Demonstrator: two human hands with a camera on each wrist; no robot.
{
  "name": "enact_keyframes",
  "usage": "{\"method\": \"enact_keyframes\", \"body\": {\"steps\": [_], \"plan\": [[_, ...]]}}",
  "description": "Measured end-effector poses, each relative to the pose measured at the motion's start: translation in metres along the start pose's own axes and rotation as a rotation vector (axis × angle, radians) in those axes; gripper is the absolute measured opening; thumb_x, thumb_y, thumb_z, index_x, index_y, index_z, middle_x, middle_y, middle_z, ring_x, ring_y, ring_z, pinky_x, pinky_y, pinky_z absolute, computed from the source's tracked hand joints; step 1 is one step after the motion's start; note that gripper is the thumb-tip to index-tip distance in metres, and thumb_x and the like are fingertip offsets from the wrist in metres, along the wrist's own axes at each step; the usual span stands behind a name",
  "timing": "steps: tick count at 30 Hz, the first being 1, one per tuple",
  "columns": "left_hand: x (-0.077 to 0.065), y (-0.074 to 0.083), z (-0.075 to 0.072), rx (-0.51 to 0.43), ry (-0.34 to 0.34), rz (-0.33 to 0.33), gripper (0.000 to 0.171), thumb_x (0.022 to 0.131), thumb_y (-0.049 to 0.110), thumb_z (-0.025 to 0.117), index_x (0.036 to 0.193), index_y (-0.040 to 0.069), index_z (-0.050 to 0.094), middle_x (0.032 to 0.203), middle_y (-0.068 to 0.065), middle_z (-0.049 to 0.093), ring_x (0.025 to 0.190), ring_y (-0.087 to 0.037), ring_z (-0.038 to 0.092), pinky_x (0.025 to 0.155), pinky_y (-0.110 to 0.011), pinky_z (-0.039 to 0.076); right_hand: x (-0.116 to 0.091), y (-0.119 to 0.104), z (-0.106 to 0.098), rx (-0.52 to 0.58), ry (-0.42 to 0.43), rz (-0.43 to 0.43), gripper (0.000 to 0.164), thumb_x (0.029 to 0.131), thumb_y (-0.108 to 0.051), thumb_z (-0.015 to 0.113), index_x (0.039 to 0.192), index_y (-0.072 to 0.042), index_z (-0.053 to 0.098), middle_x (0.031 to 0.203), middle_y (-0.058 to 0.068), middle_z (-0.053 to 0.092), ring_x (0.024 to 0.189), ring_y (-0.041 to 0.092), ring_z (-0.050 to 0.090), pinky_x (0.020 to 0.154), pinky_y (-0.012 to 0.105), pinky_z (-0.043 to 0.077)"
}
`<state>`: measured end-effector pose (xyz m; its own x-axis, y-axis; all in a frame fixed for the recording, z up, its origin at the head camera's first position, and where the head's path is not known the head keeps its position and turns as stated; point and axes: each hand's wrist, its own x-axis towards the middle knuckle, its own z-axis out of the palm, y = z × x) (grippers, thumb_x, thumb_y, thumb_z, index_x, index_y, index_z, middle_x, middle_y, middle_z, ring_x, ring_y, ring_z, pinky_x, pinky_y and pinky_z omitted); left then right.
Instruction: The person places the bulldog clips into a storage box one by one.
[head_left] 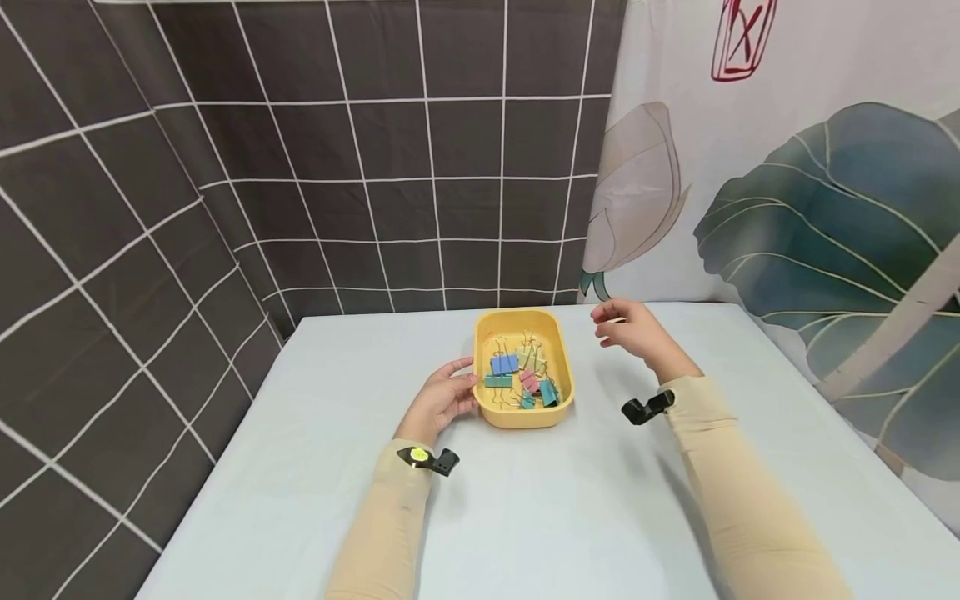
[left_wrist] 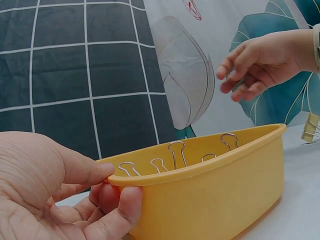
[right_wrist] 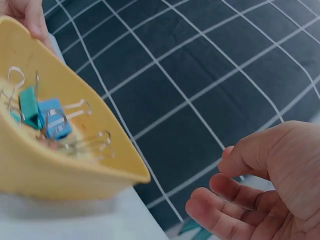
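A yellow plastic tray (head_left: 524,417) stands on the table with several binder clips in it. Among them are a blue clip (head_left: 505,364), a green clip (head_left: 498,381), a pink clip (head_left: 529,381) and a teal clip (head_left: 549,392). My left hand (head_left: 444,397) pinches the tray's left rim, the thumb on top and the fingers beneath, as the left wrist view shows. To the right of the tray, my right hand (head_left: 628,329) hovers above the table. Its fingers are loosely bent, and the right wrist view shows nothing between thumb and fingertips.
A pale yellow binder clip (left_wrist: 310,128) lies on the table past the tray in the left wrist view. Behind the white table (head_left: 337,508) hang a dark gridded cloth (head_left: 390,142) and a curtain (head_left: 675,275) with leaf prints.
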<state>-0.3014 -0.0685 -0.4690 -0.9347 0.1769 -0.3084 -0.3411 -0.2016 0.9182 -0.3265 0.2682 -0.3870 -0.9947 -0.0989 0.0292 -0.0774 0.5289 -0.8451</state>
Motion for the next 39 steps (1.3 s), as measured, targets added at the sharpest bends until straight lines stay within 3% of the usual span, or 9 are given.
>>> {"method": "enact_keyframes", "body": {"steps": [6, 13, 20, 25, 29, 39], "plan": [[0.000, 0.000, 0.000, 0.000, -0.006, 0.004, 0.050, 0.100, 0.002, 0.060, 0.148, 0.010, 0.049, 0.123, -0.022, 0.062, 0.085, -0.018, 0.062, 0.065, -0.025, 0.057, -0.019, 0.015, -0.021, -0.031, 0.029, 0.033, 0.033, 0.101, -0.010, 0.053, 0.131, 0.003, 0.051, 0.131, 0.025, 0.052, 0.110, 0.035, 0.058, 0.088, 0.039, 0.060], [0.000, 0.001, 0.000, -0.001, -0.001, 0.002, 0.047, 0.100, 0.003, 0.060, 0.145, 0.013, 0.052, 0.126, -0.021, 0.060, 0.089, -0.020, 0.063, 0.067, -0.026, 0.058, -0.041, 0.039, -0.040, -0.046, 0.051, 0.016, 0.036, 0.103, -0.012, 0.054, 0.135, 0.004, 0.048, 0.132, 0.027, 0.052, 0.111, 0.036, 0.058, 0.087, 0.038, 0.060], [-0.001, 0.001, 0.001, -0.006, -0.002, 0.004, 0.049, 0.098, 0.002, 0.061, 0.146, 0.012, 0.051, 0.125, -0.021, 0.060, 0.087, -0.019, 0.063, 0.065, -0.026, 0.058, -0.059, 0.062, -0.053, -0.084, 0.091, 0.051, 0.043, 0.105, -0.019, 0.053, 0.139, 0.005, 0.044, 0.132, 0.028, 0.052, 0.115, 0.040, 0.057, 0.084, 0.029, 0.059], [0.000, 0.000, 0.001, -0.005, -0.005, 0.005, 0.051, 0.099, 0.002, 0.061, 0.148, 0.011, 0.049, 0.125, -0.021, 0.060, 0.087, -0.019, 0.063, 0.065, -0.026, 0.057, -0.066, 0.075, -0.060, -0.091, 0.094, 0.100, 0.046, 0.106, -0.023, 0.053, 0.142, 0.004, 0.042, 0.136, 0.030, 0.049, 0.120, 0.042, 0.054, 0.099, 0.047, 0.053], [0.000, -0.001, 0.001, -0.001, -0.008, 0.004, 0.052, 0.099, 0.003, 0.061, 0.148, 0.011, 0.049, 0.124, -0.021, 0.061, 0.086, -0.018, 0.063, 0.066, -0.027, 0.057, -0.070, 0.083, -0.063, -0.091, 0.067, 0.144, 0.049, 0.105, -0.024, 0.054, 0.143, 0.005, 0.041, 0.138, 0.032, 0.046, 0.121, 0.043, 0.050, 0.103, 0.057, 0.046], [0.001, -0.002, 0.001, -0.006, 0.000, 0.012, 0.049, 0.099, 0.002, 0.061, 0.146, 0.010, 0.051, 0.121, -0.021, 0.063, 0.086, -0.019, 0.063, 0.066, -0.028, 0.057, -0.071, 0.093, -0.069, -0.119, -0.075, 0.245, 0.058, 0.102, -0.029, 0.060, 0.144, 0.005, 0.039, 0.140, 0.034, 0.045, 0.119, 0.041, 0.052, 0.093, 0.052, 0.050]]}}
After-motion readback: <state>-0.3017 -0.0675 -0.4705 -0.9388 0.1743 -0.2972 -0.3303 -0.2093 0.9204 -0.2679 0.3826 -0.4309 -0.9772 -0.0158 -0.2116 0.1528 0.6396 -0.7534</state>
